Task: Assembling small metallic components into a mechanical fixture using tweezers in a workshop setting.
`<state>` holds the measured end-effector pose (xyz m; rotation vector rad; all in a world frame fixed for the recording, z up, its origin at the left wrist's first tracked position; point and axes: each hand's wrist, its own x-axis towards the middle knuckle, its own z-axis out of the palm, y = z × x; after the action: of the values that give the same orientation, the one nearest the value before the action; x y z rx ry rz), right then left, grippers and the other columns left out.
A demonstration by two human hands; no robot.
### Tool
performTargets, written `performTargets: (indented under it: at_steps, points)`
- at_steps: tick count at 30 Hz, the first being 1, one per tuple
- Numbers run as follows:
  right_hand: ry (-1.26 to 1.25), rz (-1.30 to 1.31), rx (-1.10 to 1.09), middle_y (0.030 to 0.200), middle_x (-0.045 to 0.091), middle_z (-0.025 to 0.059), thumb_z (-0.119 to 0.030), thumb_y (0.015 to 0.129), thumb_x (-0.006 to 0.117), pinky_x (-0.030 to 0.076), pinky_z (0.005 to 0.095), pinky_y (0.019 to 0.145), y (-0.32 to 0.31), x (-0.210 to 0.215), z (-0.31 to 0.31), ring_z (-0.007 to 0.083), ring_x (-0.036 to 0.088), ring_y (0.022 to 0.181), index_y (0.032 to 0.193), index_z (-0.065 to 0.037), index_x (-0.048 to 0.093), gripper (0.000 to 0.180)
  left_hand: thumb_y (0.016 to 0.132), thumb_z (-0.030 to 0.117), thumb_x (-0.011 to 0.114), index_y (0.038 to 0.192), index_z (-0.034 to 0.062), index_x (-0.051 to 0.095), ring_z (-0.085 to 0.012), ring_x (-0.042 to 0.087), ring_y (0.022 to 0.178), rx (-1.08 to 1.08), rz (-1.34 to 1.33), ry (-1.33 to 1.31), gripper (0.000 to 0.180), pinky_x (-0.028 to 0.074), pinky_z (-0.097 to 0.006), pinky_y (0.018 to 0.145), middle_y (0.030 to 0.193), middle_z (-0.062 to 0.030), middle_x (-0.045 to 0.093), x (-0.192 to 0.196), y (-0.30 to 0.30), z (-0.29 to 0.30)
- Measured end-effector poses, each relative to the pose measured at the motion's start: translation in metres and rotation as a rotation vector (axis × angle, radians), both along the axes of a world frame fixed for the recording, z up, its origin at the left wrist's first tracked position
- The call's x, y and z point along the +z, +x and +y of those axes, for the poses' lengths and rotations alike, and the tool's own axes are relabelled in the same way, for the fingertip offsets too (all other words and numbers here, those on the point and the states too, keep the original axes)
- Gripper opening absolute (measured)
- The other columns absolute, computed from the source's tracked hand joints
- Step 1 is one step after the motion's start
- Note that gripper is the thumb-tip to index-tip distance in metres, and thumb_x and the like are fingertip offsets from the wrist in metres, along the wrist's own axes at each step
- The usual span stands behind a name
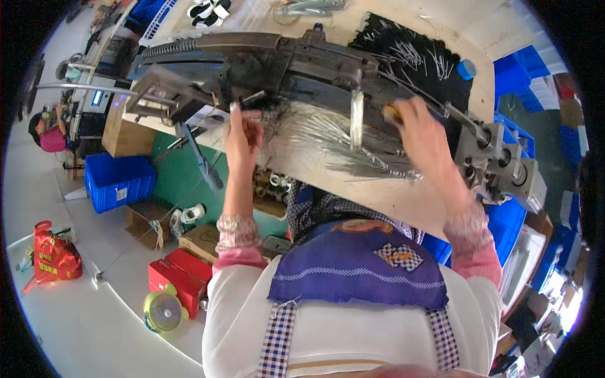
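Note:
My left hand (244, 135) is in front of the left half of a long dark metal bench machine (252, 53). Its fingers are curled, and what they hold, if anything, is hidden. Beside its fingertips a short pale rod (253, 97) sticks out of the machine. Farther right, my right hand (419, 129), a little blurred, closes its fingers on a small yellow-orange piece (392, 113) whose kind I cannot make out. Between the hands lies a heap of thin metal rods (321, 135) on the wooden tabletop (378, 195), next to an upright metal bar (357, 120).
More thin rods lie on a black mat (454, 88) at the far right, near a blue round cap (466, 69). A metal clamp block (498, 160) juts out at the table's right end. A grey-blue lever (203, 160) hangs at the left. Below stand a blue bin (120, 179) and a small green fan (165, 310).

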<state>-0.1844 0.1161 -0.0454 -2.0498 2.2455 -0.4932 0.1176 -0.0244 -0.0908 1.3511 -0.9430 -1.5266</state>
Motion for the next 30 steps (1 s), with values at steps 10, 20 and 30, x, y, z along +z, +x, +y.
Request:
performTargets:
  at_steps: [10,20,30]
  points:
    - [0.009,-0.25,0.02,0.083,0.057,0.0187,-0.024,0.09,0.06,0.047,0.0432,0.067,-0.038,0.003,0.038,0.0378,0.059,0.078,0.089,-0.002,0.05,0.024,0.099,0.024,0.049,0.084,0.005,0.052,-0.0066,0.033,0.046,0.138,0.379,-0.246,0.025,0.022,-0.024,0.038,0.06,0.0044,0.036,-0.01,-0.037,0.019]
    - [0.163,-0.407,0.054,0.075,0.055,0.0167,-0.015,0.085,0.066,0.044,0.0394,0.061,-0.041,0.078,0.094,0.0328,0.056,0.068,0.087,0.001,0.054,0.02,0.097,0.027,0.052,0.085,0.0041,0.053,-0.0052,0.031,0.041,-0.946,0.408,0.329,0.026,0.021,-0.023,0.037,0.054,0.0061,0.033,0.065,-0.201,0.064]
    - [-0.367,0.019,0.111,0.084,0.064,0.0206,-0.001,0.08,0.053,0.05,0.0429,0.07,-0.067,0.068,-0.031,0.0392,0.062,0.083,0.101,-0.002,0.06,0.022,0.099,0.026,0.05,0.085,0.0068,0.055,-0.0058,0.03,0.044,-0.503,0.419,0.044,0.024,0.023,-0.023,0.041,0.057,0.0045,0.037,0.055,-0.198,0.068]
